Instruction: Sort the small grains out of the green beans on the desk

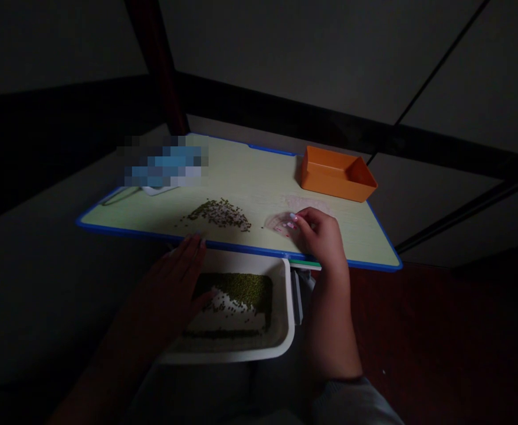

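Note:
My left hand (177, 274) stretches over the left side of a white plastic tub (289, 319), fingers extended, thumb apart and fingertips near the table's front edge. Inside the tub lie many small green beans (245, 287), which look like mung beans. On the table, a loose pile of similar dark green beans mixed with pale bits (221, 213) lies ahead of my left hand. My right hand (323, 233) is closed in a pinch just above a clear sheet with pinkish marks (279, 224). Whatever its fingertips hold is too small to make out.
An orange rectangular box (338, 174) stands at the table's back right. At the left is a blurred blue item (166, 168) on something white. The pale table (241, 165) has a blue rim; a wall rises close behind it. Dark red floor (440, 330) shows at the right.

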Action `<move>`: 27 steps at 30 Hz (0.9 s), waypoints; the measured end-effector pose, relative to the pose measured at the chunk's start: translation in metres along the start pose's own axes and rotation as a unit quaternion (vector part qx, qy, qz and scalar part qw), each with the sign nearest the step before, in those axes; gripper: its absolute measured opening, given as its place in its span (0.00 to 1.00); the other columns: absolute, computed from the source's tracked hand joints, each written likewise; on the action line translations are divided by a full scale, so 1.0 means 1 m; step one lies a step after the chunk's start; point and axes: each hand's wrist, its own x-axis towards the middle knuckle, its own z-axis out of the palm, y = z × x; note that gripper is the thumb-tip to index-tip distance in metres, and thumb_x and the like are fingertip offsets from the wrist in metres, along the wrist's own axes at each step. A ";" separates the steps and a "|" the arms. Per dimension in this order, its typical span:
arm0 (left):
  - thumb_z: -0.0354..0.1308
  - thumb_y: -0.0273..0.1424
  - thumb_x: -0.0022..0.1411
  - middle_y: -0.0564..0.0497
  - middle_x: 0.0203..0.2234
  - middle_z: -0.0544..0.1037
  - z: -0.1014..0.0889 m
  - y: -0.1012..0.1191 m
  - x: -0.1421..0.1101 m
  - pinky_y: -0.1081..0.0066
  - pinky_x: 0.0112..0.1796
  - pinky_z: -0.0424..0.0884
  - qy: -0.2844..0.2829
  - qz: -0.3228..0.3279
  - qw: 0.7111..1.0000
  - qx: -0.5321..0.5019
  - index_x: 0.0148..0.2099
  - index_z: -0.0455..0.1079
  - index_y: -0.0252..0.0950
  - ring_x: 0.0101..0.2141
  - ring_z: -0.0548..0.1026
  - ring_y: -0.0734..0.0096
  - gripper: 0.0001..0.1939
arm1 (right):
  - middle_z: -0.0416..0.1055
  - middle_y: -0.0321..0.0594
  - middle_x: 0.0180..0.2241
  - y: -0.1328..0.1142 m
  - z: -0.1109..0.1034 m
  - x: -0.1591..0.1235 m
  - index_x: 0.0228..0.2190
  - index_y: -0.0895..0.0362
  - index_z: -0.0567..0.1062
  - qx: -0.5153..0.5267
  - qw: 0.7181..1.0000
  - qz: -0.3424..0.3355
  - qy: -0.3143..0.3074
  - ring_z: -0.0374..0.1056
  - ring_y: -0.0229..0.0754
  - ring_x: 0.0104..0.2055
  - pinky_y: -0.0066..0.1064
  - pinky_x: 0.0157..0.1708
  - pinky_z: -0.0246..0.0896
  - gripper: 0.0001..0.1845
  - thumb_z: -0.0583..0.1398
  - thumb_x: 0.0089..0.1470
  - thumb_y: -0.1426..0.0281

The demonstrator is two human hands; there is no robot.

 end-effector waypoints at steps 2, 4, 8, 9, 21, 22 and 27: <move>0.39 0.54 0.67 0.35 0.73 0.53 0.001 -0.001 0.000 0.48 0.64 0.62 -0.004 -0.003 1.000 -0.002 0.75 0.31 0.33 0.71 0.57 0.46 0.45 | 0.77 0.39 0.26 0.003 -0.003 -0.002 0.29 0.55 0.79 -0.015 1.000 0.018 0.003 0.68 0.42 0.28 0.31 0.31 0.56 0.11 0.60 0.60 0.65; 0.41 0.54 0.67 0.35 0.73 0.52 0.003 -0.001 0.000 0.48 0.64 0.62 -0.012 -0.007 1.000 -0.007 0.75 0.31 0.34 0.71 0.56 0.46 0.46 | 0.78 0.40 0.26 0.004 -0.002 -0.003 0.29 0.55 0.78 -0.019 1.000 0.022 -0.005 0.69 0.42 0.28 0.31 0.30 0.55 0.11 0.60 0.60 0.64; 0.40 0.55 0.67 0.34 0.73 0.53 0.004 -0.001 -0.001 0.46 0.64 0.63 -0.007 -0.009 1.000 -0.011 0.75 0.33 0.33 0.71 0.56 0.46 0.46 | 0.79 0.41 0.27 0.001 0.005 -0.002 0.29 0.55 0.78 -0.013 0.999 0.013 -0.031 0.71 0.42 0.29 0.30 0.30 0.56 0.11 0.60 0.61 0.64; 0.39 0.55 0.67 0.34 0.73 0.54 0.004 -0.001 -0.001 0.46 0.64 0.63 -0.002 -0.009 1.000 -0.010 0.75 0.33 0.33 0.71 0.57 0.46 0.45 | 0.79 0.40 0.27 0.000 0.007 -0.001 0.29 0.55 0.78 -0.018 0.999 0.015 -0.035 0.70 0.42 0.28 0.30 0.30 0.56 0.11 0.60 0.61 0.65; 0.42 0.54 0.67 0.35 0.73 0.53 0.002 -0.001 -0.001 0.48 0.64 0.63 -0.006 -0.010 1.000 -0.009 0.75 0.34 0.34 0.71 0.57 0.47 0.45 | 0.81 0.45 0.30 -0.007 0.009 0.004 0.31 0.56 0.80 -0.124 0.991 0.048 -0.016 0.71 0.44 0.29 0.31 0.30 0.54 0.11 0.59 0.62 0.66; 0.42 0.54 0.67 0.35 0.73 0.53 0.001 -0.001 -0.001 0.48 0.64 0.62 -0.006 -0.008 1.000 -0.007 0.75 0.34 0.34 0.71 0.57 0.47 0.45 | 0.81 0.45 0.30 -0.007 0.010 0.004 0.31 0.56 0.80 -0.129 0.990 0.049 -0.012 0.71 0.45 0.29 0.32 0.30 0.54 0.11 0.59 0.62 0.66; 0.42 0.54 0.67 0.35 0.73 0.53 -0.001 0.000 0.000 0.49 0.64 0.62 -0.010 -0.007 1.000 -0.006 0.75 0.34 0.33 0.71 0.57 0.46 0.46 | 0.81 0.44 0.29 -0.011 0.018 0.007 0.32 0.55 0.80 -0.134 0.990 0.031 -0.002 0.70 0.45 0.30 0.33 0.31 0.52 0.10 0.60 0.62 0.66</move>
